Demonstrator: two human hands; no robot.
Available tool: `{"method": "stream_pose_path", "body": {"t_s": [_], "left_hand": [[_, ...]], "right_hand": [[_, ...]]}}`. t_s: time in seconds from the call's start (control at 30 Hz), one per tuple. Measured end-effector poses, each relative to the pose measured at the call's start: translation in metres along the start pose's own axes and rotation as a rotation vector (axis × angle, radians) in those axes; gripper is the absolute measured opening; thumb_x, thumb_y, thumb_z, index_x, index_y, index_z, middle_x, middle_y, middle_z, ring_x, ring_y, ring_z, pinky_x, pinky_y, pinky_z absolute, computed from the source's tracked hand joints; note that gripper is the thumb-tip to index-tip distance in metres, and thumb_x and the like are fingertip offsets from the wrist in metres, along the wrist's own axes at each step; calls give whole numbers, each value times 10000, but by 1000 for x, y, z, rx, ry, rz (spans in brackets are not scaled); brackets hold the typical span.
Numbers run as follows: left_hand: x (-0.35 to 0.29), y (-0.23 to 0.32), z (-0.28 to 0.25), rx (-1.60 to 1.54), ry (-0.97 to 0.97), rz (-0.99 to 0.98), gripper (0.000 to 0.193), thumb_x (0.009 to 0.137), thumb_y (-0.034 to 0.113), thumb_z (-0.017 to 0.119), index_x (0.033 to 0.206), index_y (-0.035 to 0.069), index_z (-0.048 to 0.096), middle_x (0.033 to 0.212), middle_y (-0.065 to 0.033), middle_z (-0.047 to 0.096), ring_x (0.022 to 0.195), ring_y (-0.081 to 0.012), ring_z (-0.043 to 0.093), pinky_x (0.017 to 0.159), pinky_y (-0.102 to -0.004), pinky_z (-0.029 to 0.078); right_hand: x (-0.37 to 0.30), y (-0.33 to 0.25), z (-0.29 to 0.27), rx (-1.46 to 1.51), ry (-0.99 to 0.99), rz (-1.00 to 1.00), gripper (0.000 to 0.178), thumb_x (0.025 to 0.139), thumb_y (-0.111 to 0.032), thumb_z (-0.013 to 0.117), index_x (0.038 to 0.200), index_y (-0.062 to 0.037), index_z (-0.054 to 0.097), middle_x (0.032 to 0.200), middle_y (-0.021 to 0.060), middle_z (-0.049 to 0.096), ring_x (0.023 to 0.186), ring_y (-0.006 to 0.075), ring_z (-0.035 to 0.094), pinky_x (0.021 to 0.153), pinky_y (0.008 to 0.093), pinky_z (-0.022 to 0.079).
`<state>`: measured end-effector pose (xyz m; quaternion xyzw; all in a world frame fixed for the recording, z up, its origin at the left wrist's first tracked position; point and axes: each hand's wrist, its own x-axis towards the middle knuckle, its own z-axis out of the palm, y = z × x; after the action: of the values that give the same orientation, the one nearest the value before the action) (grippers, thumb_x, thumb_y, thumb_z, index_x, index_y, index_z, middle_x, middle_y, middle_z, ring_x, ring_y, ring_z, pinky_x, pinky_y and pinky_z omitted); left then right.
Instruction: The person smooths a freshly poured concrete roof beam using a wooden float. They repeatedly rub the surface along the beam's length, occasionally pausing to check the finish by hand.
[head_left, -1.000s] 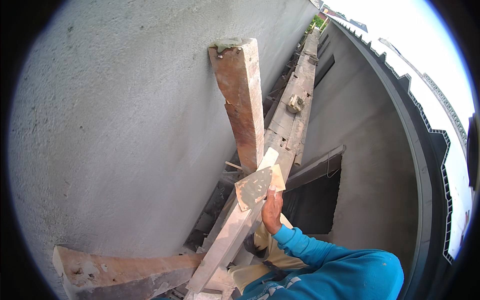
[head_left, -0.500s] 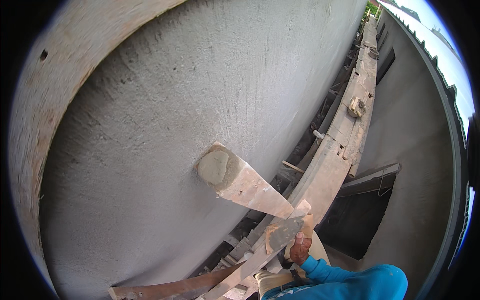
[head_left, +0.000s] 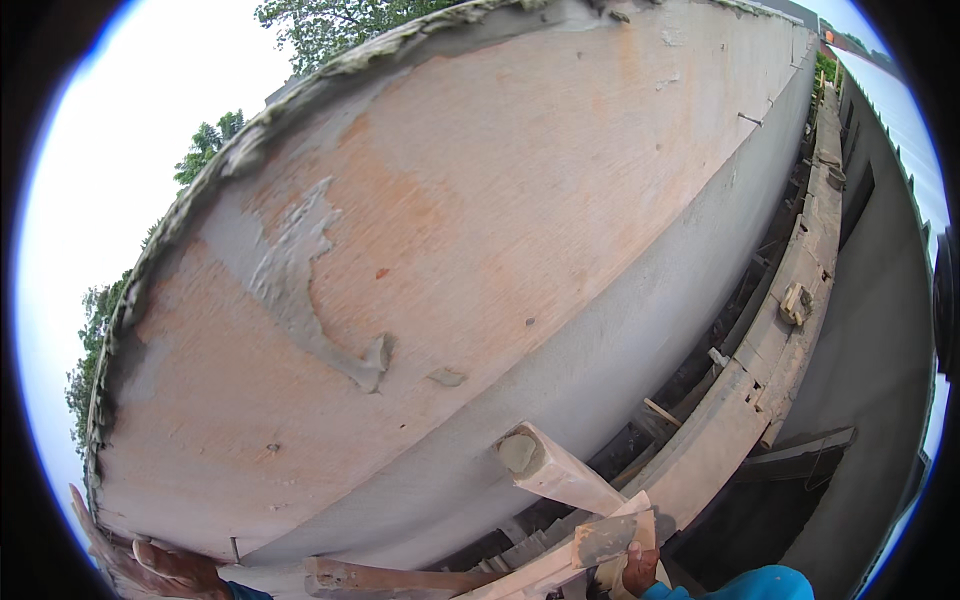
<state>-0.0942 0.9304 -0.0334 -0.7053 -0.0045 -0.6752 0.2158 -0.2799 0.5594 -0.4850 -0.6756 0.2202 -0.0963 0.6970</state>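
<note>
Across the pinkish wall: raised mortar streak.
We'd press it thin and even, with the mortar-smeared plate held level at lower right, its edge gripped in our right hand; our left hand sits near the wall's lower-left edge, too cut off for us to tell whether it grasps anything.

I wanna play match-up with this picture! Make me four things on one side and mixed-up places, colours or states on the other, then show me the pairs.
Things:
1. Left hand
2. Right hand
3. Post
4. Trees

Matches:
A. Green, past the wall's top edge
B. Holding the flat tool
C. Low at the picture's left side
D. Has grey mortar on its end

Pairs: 1-C, 2-B, 3-D, 4-A
</note>
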Motion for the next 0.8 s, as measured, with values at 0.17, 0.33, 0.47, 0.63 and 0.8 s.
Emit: {"method": "stream_pose_path", "body": {"t_s": [0.17, 0.33, 0.47, 0.63, 0.8], "left_hand": [[-45, -69, -3, -171, -145, -222, 711, 1054, 468, 377, 1478, -103, 360, 1502, -242, 429, 1396, -363, 433, 1153, -478, 347], [-31, -32, 3, -353, -64, -288, 700, 1062, 476, 396, 1465, -94, 353, 1528, -241, 389, 1427, -358, 386, 1169, -499, 322], [-11, -10, 6, -197, -101, -65, 711, 1052, 554, 356, 1438, -40, 415, 1440, -214, 462, 1351, -377, 460, 1175, -505, 326], [-11, 5, -11, -206, -207, -164, 815, 1000, 683, 292, 1520, 62, 377, 1615, -142, 319, 1492, -409, 255, 1232, -592, 127], [1, 19, -2, -160, -119, -102, 796, 992, 685, 299, 1462, 54, 414, 1543, -143, 373, 1448, -390, 312, 1230, -597, 120]], "right_hand": [[64, -70, -29, -81, 311, -209, 438, 1049, -261, 427, 1266, 95, 563, 1102, 197, 654, 998, 282, 622, 883, 395, 472], [200, -92, -103, -841, 962, -691, 401, 1064, -151, 417, 1399, 66, 453, 1201, 258, 590, 1027, 362, 570, 913, 443, 447], [272, -203, -129, -1014, 1313, -805, 524, 1020, 13, 441, 1530, -22, 326, 1300, 267, 542, 1080, 399, 564, 951, 468, 456], [290, -374, -92, 190, 1245, -739, 436, 1062, -255, 528, 1340, 81, 550, 1116, 198, 676, 986, 274, 637, 911, 376, 493], [316, -502, -72, -27, 1288, -1078, 463, 1047, -315, 571, 1259, 94, 613, 1101, 138, 704, 948, 191, 641, 870, 323, 509]]}}
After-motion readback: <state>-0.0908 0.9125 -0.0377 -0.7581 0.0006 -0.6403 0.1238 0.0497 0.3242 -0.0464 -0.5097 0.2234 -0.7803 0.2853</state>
